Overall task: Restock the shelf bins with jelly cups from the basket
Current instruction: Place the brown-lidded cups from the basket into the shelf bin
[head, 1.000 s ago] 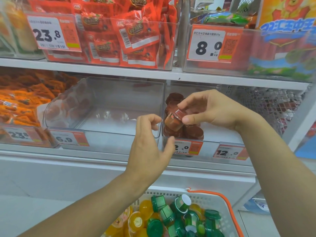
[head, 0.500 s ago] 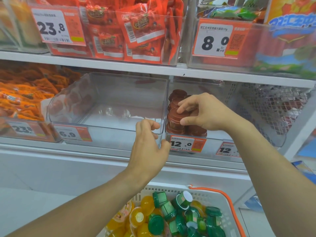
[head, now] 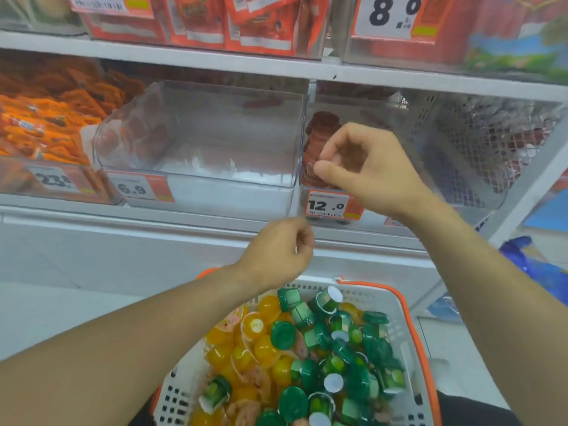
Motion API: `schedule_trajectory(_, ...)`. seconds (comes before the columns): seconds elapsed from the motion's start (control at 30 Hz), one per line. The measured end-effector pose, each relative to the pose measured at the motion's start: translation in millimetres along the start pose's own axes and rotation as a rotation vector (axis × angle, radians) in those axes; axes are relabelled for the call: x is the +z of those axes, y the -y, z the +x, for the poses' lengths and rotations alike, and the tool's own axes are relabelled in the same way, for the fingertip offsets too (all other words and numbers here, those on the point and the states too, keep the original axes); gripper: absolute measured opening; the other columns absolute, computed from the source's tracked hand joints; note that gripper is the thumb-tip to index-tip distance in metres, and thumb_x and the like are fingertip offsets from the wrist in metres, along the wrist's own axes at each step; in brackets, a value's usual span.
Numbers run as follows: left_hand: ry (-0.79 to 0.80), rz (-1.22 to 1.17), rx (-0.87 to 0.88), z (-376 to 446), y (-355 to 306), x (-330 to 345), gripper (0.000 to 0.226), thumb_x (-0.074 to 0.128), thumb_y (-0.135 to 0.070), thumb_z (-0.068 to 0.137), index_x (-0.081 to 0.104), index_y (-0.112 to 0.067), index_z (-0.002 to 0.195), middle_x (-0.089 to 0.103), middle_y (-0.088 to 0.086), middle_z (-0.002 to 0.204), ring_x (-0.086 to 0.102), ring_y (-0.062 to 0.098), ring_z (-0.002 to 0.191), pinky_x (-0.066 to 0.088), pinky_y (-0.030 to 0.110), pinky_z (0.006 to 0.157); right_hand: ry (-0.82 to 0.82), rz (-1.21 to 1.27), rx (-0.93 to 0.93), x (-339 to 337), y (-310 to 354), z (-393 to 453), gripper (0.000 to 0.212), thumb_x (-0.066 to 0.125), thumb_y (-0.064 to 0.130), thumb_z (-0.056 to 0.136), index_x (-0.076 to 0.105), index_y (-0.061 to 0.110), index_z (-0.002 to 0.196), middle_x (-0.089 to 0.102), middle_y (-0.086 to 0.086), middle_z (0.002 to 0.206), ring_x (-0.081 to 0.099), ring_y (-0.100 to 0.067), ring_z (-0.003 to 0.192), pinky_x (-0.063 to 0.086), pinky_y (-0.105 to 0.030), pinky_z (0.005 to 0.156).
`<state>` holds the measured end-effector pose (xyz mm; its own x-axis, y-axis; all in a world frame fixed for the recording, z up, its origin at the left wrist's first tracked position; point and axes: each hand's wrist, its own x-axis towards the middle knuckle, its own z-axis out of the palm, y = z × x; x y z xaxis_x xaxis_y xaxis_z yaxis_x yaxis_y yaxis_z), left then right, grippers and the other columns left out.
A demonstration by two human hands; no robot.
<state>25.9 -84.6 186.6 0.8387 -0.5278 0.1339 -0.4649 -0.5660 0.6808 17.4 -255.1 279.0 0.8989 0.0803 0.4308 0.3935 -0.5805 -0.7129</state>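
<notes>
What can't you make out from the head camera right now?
- Head view: whether the right hand grips a cup; its curled fingers cover the brown jelly cups.
- Whether the left hand holds anything; motion-blurred.
- The basket near side; cut off by the bottom edge.
- Small print on the 12.0 tag; too small.

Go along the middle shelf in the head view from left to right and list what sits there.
Orange snack packets → clear bin with the 6.9 tag → stack of brown jelly cups in the bin with the 12.0 tag, with the right hand at the stack → wire mesh basket.
</notes>
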Motion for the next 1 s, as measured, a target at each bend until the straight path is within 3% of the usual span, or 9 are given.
schedule_trajectory(0.1, 0.324, 0.206, 0.059, -12, 16, 26, 0.012, 0.055, -0.012, 0.085, 0.065, -0.013, 0.091, 0.07, 0.004, 0.091, 0.06, 0.02, 0.082, 0.048, 0.032, 0.073, 0.192, 0.102, 0.155, 39, -28, -45, 0.015, 0.077, 0.008, 0.083, 0.064, 0.014, 0.082, 0.066, -0.016, 0.075, 0.055, -0.012, 0.063, 0.047, -0.027, 0.062)
schedule_trajectory(0.27, 0.773, 0.267, -0.322, -60, 64, 98, 0.009, 0.054, -0.021, 0.095, 0.057, -0.013, 0.095, 0.063, 0.009, 0.098, 0.059, 0.024, 0.088, 0.045, 0.032, 0.073, 0.838, -0.191, 0.44, 97, -87, -144, 0.009, 0.071, 0.02, 0.085, 0.069, 0.014, 0.092, 0.071, -0.003, 0.084, 0.063, -0.012, 0.072, 0.05, -0.024, 0.066)
schedule_trajectory(0.4, 0.966, 0.343, -0.566, -117, 105, 153, 0.009, 0.058, -0.02, 0.093, 0.052, -0.014, 0.093, 0.062, 0.007, 0.096, 0.062, 0.02, 0.084, 0.051, 0.031, 0.071, 1.211, -0.457, 0.409, 128, -112, -215, 0.019, 0.063, 0.017, 0.086, 0.062, -0.002, 0.085, 0.061, -0.022, 0.082, 0.052, -0.031, 0.07, 0.044, -0.036, 0.063)
schedule_trajectory(0.53, 0.828, 0.361, -0.625, -156, 127, 187, 0.052, 0.072, -0.025, 0.083, 0.046, -0.011, 0.125, 0.059, 0.005, 0.11, 0.061, 0.024, 0.101, 0.055, 0.032, 0.083, 1.245, -0.5, 0.243, 148, -117, -255, 0.043, 0.071, 0.028, 0.086, 0.059, 0.009, 0.123, 0.061, -0.013, 0.114, 0.056, -0.03, 0.102, 0.047, -0.037, 0.079)
schedule_trajectory(0.6, 0.763, 0.358, -0.627, -165, 135, 194, 0.094, 0.077, -0.026, 0.077, 0.018, -0.012, 0.149, 0.053, 0.01, 0.13, 0.058, 0.028, 0.113, 0.054, 0.038, 0.094, 1.235, -0.577, 0.143, 157, -123, -269, 0.051, 0.073, 0.032, 0.083, 0.055, 0.01, 0.125, 0.055, -0.013, 0.116, 0.053, -0.031, 0.104, 0.046, -0.04, 0.081)
schedule_trajectory(0.67, 0.729, 0.326, -0.65, -168, 140, 196, 0.11, 0.079, -0.027, 0.078, 0.0, -0.011, 0.154, 0.047, 0.012, 0.139, 0.055, 0.031, 0.12, 0.051, 0.041, 0.099, 1.218, -0.669, 0.037, 164, -126, -279, 0.05, 0.071, 0.034, 0.084, 0.054, 0.008, 0.124, 0.052, -0.014, 0.116, 0.05, -0.031, 0.105, 0.045, -0.044, 0.082)
schedule_trajectory(0.73, 0.681, 0.298, -0.653, -167, 139, 193, 0.089, 0.077, -0.024, 0.083, 0.018, -0.008, 0.149, 0.055, 0.009, 0.128, 0.058, 0.028, 0.114, 0.051, 0.037, 0.096, 1.179, -0.72, -0.045, 170, -127, -285, 0.048, 0.068, 0.029, 0.086, 0.052, 0.006, 0.125, 0.05, -0.016, 0.119, 0.048, -0.032, 0.108, 0.044, -0.046, 0.085)
schedule_trajectory(0.83, 0.642, 0.288, -0.596, -165, 142, 188, 0.037, 0.075, -0.024, 0.086, 0.049, -0.014, 0.11, 0.063, 0.004, 0.108, 0.06, 0.023, 0.097, 0.049, 0.03, 0.081, 1.144, -0.744, -0.056, 177, -127, -287, 0.049, 0.067, 0.023, 0.085, 0.05, 0.005, 0.128, 0.048, -0.016, 0.123, 0.048, -0.032, 0.111, 0.044, -0.045, 0.087)
schedule_trajectory(1.0, 0.656, 0.2, -0.688, -162, 147, 175, 0.026, 0.075, -0.029, 0.086, 0.053, -0.017, 0.092, 0.061, 0.001, 0.095, 0.06, 0.021, 0.091, 0.046, 0.027, 0.072, 1.131, -0.601, 0.145, 182, -131, -276, 0.058, 0.074, 0.039, 0.074, 0.054, 0.012, 0.12, 0.052, -0.009, 0.113, 0.049, -0.025, 0.103, 0.046, -0.038, 0.079)
